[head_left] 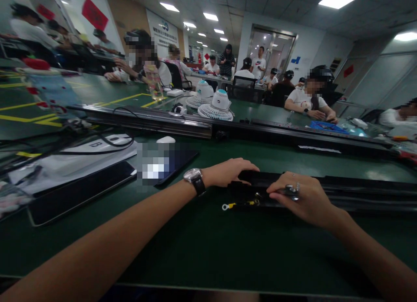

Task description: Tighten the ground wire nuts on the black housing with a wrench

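A long black channel-shaped rail lies across the green table in front of me, running off to the right. My left hand rests at its left end, fingers curled over the far edge. Above the near side of the rail, my right hand is closed around a small shiny metal tool, whose exact kind I cannot make out. Left of those fingertips, a short yellow-and-black wire with a ring terminal sticks out from the rail end. A small round brass-coloured part sits by the wire.
Dark flat devices and a white computer mouse lie to the left. Another long rail crosses the table farther back, with two white fans behind it. A blue tray stands back right. Several people sit around.
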A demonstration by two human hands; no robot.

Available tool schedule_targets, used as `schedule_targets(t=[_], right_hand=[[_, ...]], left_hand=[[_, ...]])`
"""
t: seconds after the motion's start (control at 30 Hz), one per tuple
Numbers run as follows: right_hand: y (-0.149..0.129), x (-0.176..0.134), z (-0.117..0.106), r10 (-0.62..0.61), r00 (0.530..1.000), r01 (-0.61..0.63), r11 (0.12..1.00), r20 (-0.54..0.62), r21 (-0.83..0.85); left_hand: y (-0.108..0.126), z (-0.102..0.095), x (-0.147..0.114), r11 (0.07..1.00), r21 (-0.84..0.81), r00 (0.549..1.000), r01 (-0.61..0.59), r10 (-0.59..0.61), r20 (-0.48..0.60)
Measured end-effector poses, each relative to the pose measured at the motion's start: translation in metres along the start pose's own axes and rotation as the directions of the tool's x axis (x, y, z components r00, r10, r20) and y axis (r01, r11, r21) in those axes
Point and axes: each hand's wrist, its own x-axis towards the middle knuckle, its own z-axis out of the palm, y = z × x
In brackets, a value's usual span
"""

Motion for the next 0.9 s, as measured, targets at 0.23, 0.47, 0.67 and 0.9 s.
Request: schedule_targets(t=[0.23, 0.47, 0.67, 0.9], right_hand=[[-0.003, -0.001, 0.006, 0.113, 0.99, -0.114, 0.994, -0.081, -0.004], [-0.007, 0.001, 0.01, 0.211, 0.97, -0.21, 0.978, -0.121, 0.023], [-0.009, 0.002, 0.011, 0.279, 0.956, -0.273, 0.959, -0.095, 0.074], [-0.008, 0.001, 0.013, 0.297, 0.951, -0.29, 0.953, -0.086, 0.085]], left_hand=[[0.003, -0.004, -0.003, 0.999, -0.009, 0.999, -0.035, 0.035, -0.01], [-0.004, -0.001, -0.003, 0.994, 0.056, 0.995, -0.099, 0.098, 0.011], [-0.003, -0.001, -0.003, 0.991, 0.101, 0.996, -0.087, 0.087, 0.004], [-0.001, -0.002, 0.001, 0.989, 0.124, 0.997, -0.076, 0.074, 0.026]])
